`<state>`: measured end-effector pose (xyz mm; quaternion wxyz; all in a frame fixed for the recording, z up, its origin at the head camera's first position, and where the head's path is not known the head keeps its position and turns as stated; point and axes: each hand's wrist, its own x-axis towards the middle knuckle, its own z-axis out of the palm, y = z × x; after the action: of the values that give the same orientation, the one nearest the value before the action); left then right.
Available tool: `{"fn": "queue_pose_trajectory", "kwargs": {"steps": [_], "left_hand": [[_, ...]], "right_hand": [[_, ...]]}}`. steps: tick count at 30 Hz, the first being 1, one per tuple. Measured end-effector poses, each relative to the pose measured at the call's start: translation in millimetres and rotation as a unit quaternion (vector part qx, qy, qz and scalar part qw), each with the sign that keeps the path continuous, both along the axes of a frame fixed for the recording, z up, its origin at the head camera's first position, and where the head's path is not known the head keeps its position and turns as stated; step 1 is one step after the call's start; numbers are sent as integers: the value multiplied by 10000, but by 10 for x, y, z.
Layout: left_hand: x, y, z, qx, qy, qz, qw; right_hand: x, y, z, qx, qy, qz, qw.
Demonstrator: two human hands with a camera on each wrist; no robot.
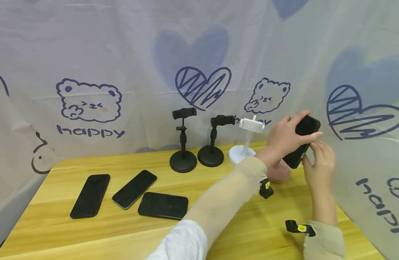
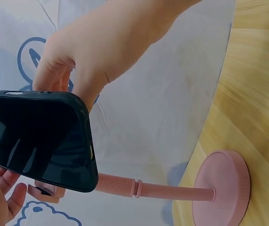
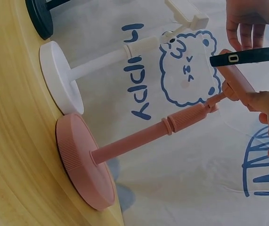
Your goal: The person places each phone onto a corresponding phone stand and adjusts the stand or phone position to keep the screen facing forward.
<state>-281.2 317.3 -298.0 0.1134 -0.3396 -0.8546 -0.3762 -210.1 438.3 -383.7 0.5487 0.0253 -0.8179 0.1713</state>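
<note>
head view: phone (image 1: 295, 157) at three o'clock
my left hand (image 1: 285, 135) grips it; my right hand (image 1: 321, 164) seemingly pinches the pink stand (image 3: 134, 141).

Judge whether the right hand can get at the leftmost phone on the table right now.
Probably not directly: the left forearm crosses between the right hand and the leftmost phone, and that hand is holding the pink stand near its top.
</note>
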Motion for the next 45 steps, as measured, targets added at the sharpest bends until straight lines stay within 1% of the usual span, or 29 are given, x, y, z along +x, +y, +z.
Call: {"fn": "queue_pose_trajectory", "kwargs": {"steps": [4, 8, 11, 15, 18, 23, 25, 28, 31, 34, 36, 41, 45], "left_hand": [[-39, 11, -28, 42, -106, -68, 9999], [-58, 18, -50, 104, -214, -45, 9997], [-79, 24, -52, 125, -224, 25, 9997], [-99, 33, -46, 67, -121, 109, 9998], [-91, 48, -47, 8, -93, 160, 9998], [-69, 91, -47, -24, -156, 218, 9996], [-69, 111, -44, 6, -202, 244, 9995], [-76, 145, -45, 49, -261, 330, 9991], [-84, 182, -59, 26, -260, 478, 9985], [-85, 213, -90, -72, -140, 622, 9979], [-84, 229, -115, -137, -31, 678, 9976], [-81, 242, -163, -265, 307, 762, 9963], [-64, 254, -184, -524, 607, 882, 9929]], "right_hand": [[-13, -1, -13, 51, -73, -27, 10000], [-22, 12, -26, 125, -216, -47, 9997], [-38, 39, -14, 322, -196, -16, 9993], [-63, 108, 35, 814, -126, 70, 9966], [-61, 184, 78, 1330, -310, 37, 9906], [-41, 305, 147, 2137, -565, -137, 9752], [-42, 336, 171, 2328, -576, -162, 9707], [-55, 357, 201, 2465, -591, -171, 9672], [-71, 346, 217, 2423, -535, -146, 9686], [-75, 325, 210, 2322, -508, -121, 9713], [-76, 306, 196, 2238, -475, -136, 9734], [-91, 257, 156, 2133, -510, -341, 9751], [-97, 237, 129, 2046, -433, -398, 9771]]}}
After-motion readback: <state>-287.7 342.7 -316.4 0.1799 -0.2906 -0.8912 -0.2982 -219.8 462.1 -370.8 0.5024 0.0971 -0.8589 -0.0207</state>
